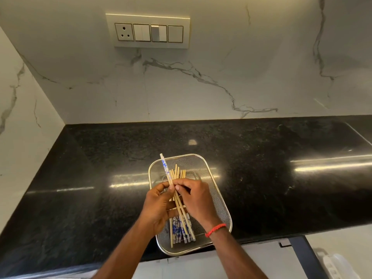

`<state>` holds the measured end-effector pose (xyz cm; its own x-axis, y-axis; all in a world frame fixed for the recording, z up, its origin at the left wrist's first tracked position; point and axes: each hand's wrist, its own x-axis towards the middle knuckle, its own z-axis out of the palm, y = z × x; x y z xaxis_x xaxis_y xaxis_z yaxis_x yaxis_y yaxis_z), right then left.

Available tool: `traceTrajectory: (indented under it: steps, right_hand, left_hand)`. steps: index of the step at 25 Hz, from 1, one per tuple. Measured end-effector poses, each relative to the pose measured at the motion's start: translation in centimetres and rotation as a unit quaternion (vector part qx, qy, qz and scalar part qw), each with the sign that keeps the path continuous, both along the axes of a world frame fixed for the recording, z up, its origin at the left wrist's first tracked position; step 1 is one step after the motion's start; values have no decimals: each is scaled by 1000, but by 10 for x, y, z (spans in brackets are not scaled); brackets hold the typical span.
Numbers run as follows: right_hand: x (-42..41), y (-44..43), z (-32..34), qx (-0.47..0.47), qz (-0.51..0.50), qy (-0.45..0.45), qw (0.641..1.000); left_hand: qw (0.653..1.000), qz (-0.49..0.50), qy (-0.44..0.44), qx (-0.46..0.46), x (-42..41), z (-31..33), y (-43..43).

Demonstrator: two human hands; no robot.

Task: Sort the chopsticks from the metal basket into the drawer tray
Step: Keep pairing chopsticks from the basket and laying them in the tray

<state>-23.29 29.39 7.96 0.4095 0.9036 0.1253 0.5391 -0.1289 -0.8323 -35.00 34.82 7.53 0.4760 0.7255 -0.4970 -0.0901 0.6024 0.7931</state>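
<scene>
- The marble side wall point(24, 93) fills the 9 o'clock edge of the view, white with grey veins.
- The black countertop point(84, 178) runs across the middle, glossy and streaked with light reflections.
- A switch plate point(148, 31) with one socket and three switches sits on the marble back wall point(251, 67) at 12 o'clock.
- The left hand point(159, 206) comes in from 6 o'clock over the metal basket point(222, 200); its fingers are curled around a bundle of chopsticks point(178, 202), with the thumb pressed against them.
- One blue-patterned chopstick point(164, 165) sticks out of that bundle toward 11 o'clock, its tip past the basket's far rim.
- More chopsticks lie lengthwise in the basket, plain ends toward 12 o'clock and blue-and-white ends point(181, 230) toward 6 o'clock.
- The basket, a mesh tray with a shiny rim, rests on the countertop at its near edge, slightly below the view's centre.
- The right hand point(196, 200), just beside the left, pinches the sticks with fingertips point(178, 187) brought together.
- A red bracelet point(215, 229) circles the right wrist.
- A white object point(338, 266) shows at 5 o'clock, too blurred to identify.
</scene>
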Motion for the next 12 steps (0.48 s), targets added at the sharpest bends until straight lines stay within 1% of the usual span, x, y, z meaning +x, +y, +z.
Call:
traceTrajectory:
  steps: [1,3,4,5,7,8,9,12]
  right_hand:
    - [1,-3,-1,4,0,-8,1000]
    - [4,-11,-5,4,-34,-8,999]
    - [8,-15,-10,-22,-55,-4,998]
    - [12,-19,-15,-75,-59,-12,995]
    - [13,-25,-26,-203,-20,-42,978]
    - [10,-28,-30,-237,-2,-41,971]
    - [7,-30,-32,-246,5,-26,969]
    - [3,-32,-30,-226,3,-10,974]
  left_hand:
    - [1000,0,-1,-3,-2,-1,0]
    - [1000,4,2,-7,-6,-2,1]
    - [1000,10,5,-8,-8,-1,2]
    - [1000,19,8,-9,-10,-1,2]
    - [999,43,9,-7,-13,-1,4]
    - [998,55,9,-6,-15,-2,5]
    - [998,64,9,-5,-17,-2,6]
    - [997,72,14,1,-20,-2,5]
